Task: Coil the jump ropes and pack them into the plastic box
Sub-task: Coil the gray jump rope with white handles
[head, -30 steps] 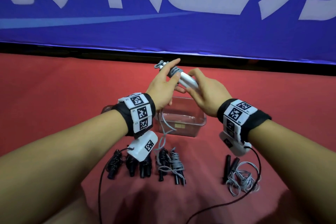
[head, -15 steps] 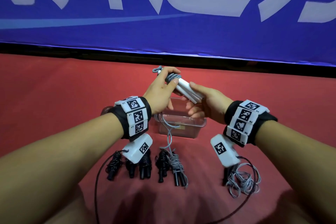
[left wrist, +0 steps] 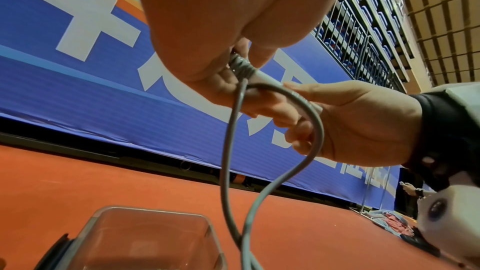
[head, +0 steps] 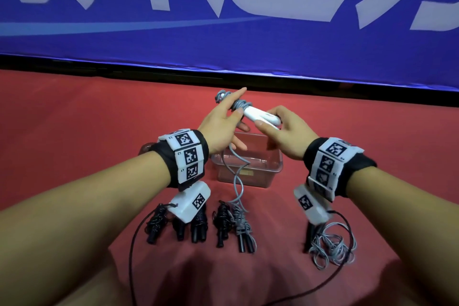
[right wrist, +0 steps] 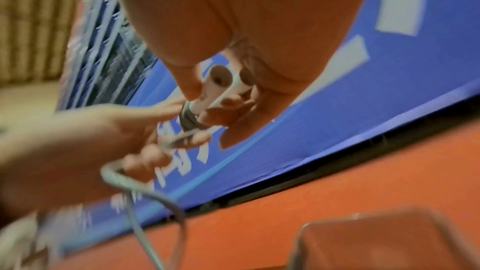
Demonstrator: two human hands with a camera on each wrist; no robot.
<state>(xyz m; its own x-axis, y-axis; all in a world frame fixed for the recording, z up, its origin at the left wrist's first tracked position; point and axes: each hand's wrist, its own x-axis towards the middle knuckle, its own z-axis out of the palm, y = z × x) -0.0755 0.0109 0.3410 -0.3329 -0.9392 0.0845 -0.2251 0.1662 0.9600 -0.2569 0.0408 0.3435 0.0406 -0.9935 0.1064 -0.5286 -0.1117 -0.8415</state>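
My right hand (head: 285,136) grips a pair of white handles (head: 259,117) above the clear plastic box (head: 273,176); their butt ends (right wrist: 221,81) show in the right wrist view. Grey rope (head: 239,105) is wound round their far end. My left hand (head: 221,122) holds that rope at the coil, thumb against the windings and index finger straight. The loose rope (left wrist: 309,114) loops under my hands and hangs down to the floor (head: 237,189). The box looks empty (left wrist: 155,239).
On the red floor in front of me lie several coiled black ropes (head: 198,223) and a coiled grey rope with black handles (head: 243,231). A loose grey rope (head: 330,246) lies at the right. A blue banner (head: 223,20) stands behind.
My left hand has carried the rope round the handles again, and its index finger has straightened. My right hand has turned the handles flatter and holds them nearer their butt end.
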